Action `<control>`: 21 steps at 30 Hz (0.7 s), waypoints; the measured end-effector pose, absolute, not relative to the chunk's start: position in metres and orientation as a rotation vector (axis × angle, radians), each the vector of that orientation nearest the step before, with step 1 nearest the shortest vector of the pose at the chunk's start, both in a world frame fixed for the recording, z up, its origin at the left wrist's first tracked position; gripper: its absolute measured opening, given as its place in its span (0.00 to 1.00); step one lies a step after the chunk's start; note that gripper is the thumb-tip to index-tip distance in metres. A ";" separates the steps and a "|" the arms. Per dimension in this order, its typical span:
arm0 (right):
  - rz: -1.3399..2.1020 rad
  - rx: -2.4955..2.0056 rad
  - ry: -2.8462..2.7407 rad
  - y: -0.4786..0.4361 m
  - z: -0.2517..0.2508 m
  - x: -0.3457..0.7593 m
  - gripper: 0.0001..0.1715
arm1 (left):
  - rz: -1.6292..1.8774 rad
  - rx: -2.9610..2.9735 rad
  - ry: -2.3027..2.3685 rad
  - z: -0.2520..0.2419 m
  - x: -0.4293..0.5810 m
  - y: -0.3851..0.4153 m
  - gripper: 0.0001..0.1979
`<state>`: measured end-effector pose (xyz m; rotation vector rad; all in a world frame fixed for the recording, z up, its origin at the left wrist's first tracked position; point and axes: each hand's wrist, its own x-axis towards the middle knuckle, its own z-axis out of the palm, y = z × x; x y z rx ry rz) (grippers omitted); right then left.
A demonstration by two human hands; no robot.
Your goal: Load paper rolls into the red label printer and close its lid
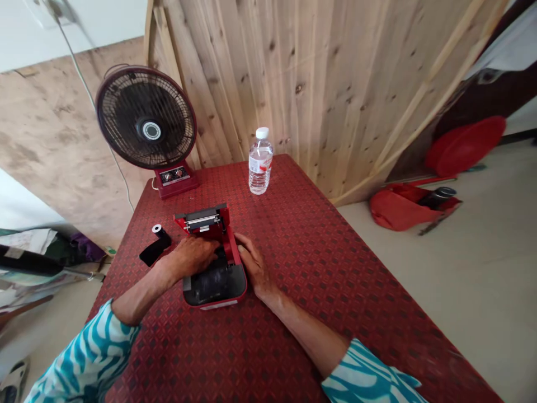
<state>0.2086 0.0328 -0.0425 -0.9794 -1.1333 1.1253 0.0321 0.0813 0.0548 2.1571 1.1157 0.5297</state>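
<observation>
The printer (pixel 213 277) sits on the red table (pixel 319 252), directly in front of us, with its lid (pixel 202 219) hinged up and back. We place the left hand (pixel 191 257) on the printer's left edge with the fingers curled down into the open bay. The fingertips are hidden there, so we cannot tell whether they grip anything. The right hand (pixel 253 263) lies against the printer's right side with its fingers straight and together, steadying the housing rather than clasping it. We judge the work to be at an early-to-middle stage: the lid is already open, but a small paper roll (pixel 157 229) stands outside, just left of the printer, with a black strip (pixel 153 250) trailing from it. The bay looks dark and possibly has no roll in it, though the left hand covers much of it. Behind the printer and to its left stands a fan (pixel 146 120). Behind it and slightly to its right stands a water bottle (pixel 260 162). Both are well apart from the printer, and nothing blocks either hand. A red bag (pixel 398 207) lies on the floor far to the printer's right.
</observation>
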 end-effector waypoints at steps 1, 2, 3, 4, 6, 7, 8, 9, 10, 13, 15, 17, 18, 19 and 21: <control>1.118 -0.975 -1.137 0.033 -0.042 0.209 0.23 | 0.474 2.226 1.104 0.055 0.030 0.083 0.06; 1.113 -0.971 -1.140 0.033 -0.042 0.209 0.22 | 0.422 2.290 1.093 0.056 0.029 0.083 0.06; 1.109 -0.970 -1.143 0.033 -0.042 0.209 0.22 | 0.385 2.337 1.083 0.058 0.028 0.083 0.06; 1.105 -0.969 -1.148 0.033 -0.041 0.209 0.22 | 0.365 2.365 1.079 0.060 0.028 0.082 0.07; 1.102 -0.968 -1.156 0.033 -0.041 0.209 0.21 | 0.357 2.372 1.078 0.065 0.027 0.076 0.09; 1.105 -0.969 -1.155 0.033 -0.041 0.209 0.21 | 0.370 2.358 1.079 0.070 0.027 0.072 0.11; 1.109 -0.971 -1.152 0.033 -0.041 0.209 0.21 | 0.400 2.335 1.083 0.075 0.025 0.066 0.12; 1.116 -0.973 -1.149 0.033 -0.041 0.210 0.21 | 0.446 2.304 1.095 0.081 0.021 0.060 0.13; 1.124 -0.976 -1.145 0.032 -0.041 0.210 0.21 | 0.508 2.269 1.114 0.088 0.016 0.053 0.14; 1.143 -0.984 -1.140 0.032 -0.044 0.211 0.22 | 0.770 2.130 1.277 0.110 -0.012 0.034 0.23; 1.152 -0.985 -1.136 0.033 -0.047 0.211 0.22 | 0.960 1.974 1.425 0.118 -0.034 0.029 0.30; 1.154 -0.990 -1.119 0.033 -0.049 0.210 0.22 | 1.073 1.818 1.533 0.117 -0.054 0.033 0.28; 1.157 -0.995 -1.110 0.033 -0.050 0.210 0.22 | 1.088 1.762 1.566 0.114 -0.062 0.039 0.25; 1.162 -1.001 -1.097 0.034 -0.051 0.210 0.22 | 1.080 1.735 1.580 0.110 -0.068 0.046 0.22; 1.180 -1.015 -1.079 0.034 -0.052 0.209 0.23 | 1.037 1.737 1.601 0.098 -0.073 0.064 0.18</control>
